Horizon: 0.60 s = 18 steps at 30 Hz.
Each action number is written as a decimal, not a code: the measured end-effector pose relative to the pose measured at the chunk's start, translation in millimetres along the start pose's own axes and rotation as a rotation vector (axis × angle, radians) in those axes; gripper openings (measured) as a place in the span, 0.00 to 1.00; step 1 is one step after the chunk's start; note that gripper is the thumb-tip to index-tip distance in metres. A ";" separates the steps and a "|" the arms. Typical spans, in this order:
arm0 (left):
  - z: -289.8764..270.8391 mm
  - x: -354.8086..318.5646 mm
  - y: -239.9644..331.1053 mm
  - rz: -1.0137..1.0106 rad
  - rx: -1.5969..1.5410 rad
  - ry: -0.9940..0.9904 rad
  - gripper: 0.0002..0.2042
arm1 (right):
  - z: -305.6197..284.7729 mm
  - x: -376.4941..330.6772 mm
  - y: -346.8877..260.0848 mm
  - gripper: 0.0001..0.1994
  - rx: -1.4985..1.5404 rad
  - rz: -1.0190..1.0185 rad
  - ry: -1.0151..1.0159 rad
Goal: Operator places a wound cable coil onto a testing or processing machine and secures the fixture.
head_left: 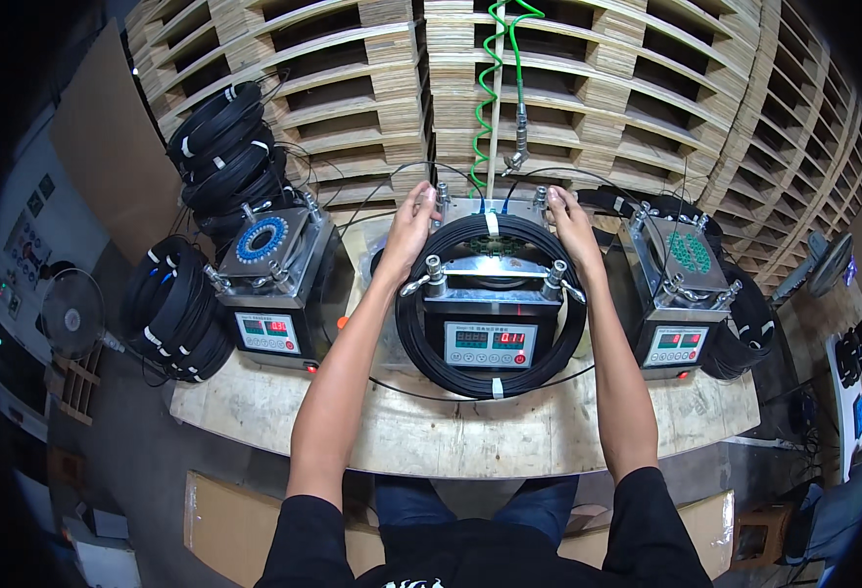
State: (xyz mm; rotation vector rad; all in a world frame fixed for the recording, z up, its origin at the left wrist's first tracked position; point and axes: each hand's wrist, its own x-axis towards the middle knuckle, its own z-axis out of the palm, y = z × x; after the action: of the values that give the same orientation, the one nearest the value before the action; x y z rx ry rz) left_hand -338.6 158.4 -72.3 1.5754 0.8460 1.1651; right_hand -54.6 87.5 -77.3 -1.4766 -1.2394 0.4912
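Observation:
A tabletop machine [495, 294] with metal corner posts, a top plate and a lit control panel [490, 345] stands straight in front of me. A large coil of black cable [409, 328], bound with white ties, hangs around its front. At the machine's far left corner, my left hand [411, 233] has its fingers closed about a metal corner clamp [442, 196]. My right hand [574, 231] does likewise at the far right clamp [541, 198]. Both wrists pass just outside the coil. Blue-ended leads [505, 207] enter the machine's far side; the fingertips are partly hidden.
Similar machines stand at left [264, 265], with a blue ring, and right [684, 265], with green pieces. More black cable coils [171, 304] are piled beside them. A green air hose [515, 59] with a nozzle hangs before stacked wooden pallets [353, 73]. The wooden table [431, 431] curves nearest me.

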 end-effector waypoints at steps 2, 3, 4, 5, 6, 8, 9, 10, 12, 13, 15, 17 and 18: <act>-0.8 1.9 -6.3 -0.014 -0.008 0.053 0.29 | 1.1 2.9 2.7 0.32 0.021 -0.016 -0.020; -1.1 1.7 -6.7 -0.028 -0.015 0.107 0.28 | 2.2 1.6 -0.8 0.32 0.043 -0.031 -0.042; -1.3 1.3 -7.2 -0.029 -0.015 0.107 0.28 | 3.5 -0.9 -3.8 0.32 0.043 -0.030 -0.042; -1.5 0.7 -7.7 -0.035 -0.038 0.136 0.27 | 5.2 -4.2 -6.7 0.32 0.086 -0.032 -0.041; -1.3 0.4 -7.6 -0.040 -0.063 0.165 0.27 | 5.6 -6.2 -8.7 0.32 0.128 -0.035 -0.039; -3.0 0.1 -7.2 -0.053 -0.122 0.145 0.27 | 5.8 -7.0 -11.4 0.31 0.143 -0.040 -0.043; -1.7 0.3 -5.3 -0.063 -0.182 0.122 0.28 | 3.5 -5.3 -9.0 0.31 0.155 -0.045 -0.045; 0.2 0.4 -3.7 -0.062 -0.184 0.120 0.28 | 1.9 -3.6 -6.1 0.31 0.153 -0.046 -0.042; 2.9 -0.9 0.3 -0.023 -0.132 0.018 0.30 | 2.1 -3.4 -5.9 0.30 0.150 -0.083 0.005; 2.8 -1.9 3.0 -0.024 -0.132 0.020 0.30 | 2.7 -5.2 -8.3 0.30 0.150 -0.082 0.003; 0.2 -3.2 5.4 0.002 -0.056 -0.061 0.32 | 4.5 -10.8 -15.7 0.30 0.171 -0.036 0.063; -3.8 -3.8 4.8 0.002 -0.028 -0.063 0.32 | 7.1 -16.1 -25.8 0.30 0.148 0.009 0.056; -4.5 -3.6 4.6 0.007 -0.004 -0.071 0.32 | 7.0 -17.4 -28.6 0.30 0.122 0.051 0.057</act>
State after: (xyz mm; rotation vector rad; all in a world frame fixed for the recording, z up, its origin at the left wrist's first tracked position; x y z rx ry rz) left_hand -344.0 155.1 -68.5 1.6082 0.7914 1.1081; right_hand -79.0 71.5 -59.4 -1.4123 -1.1108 0.5456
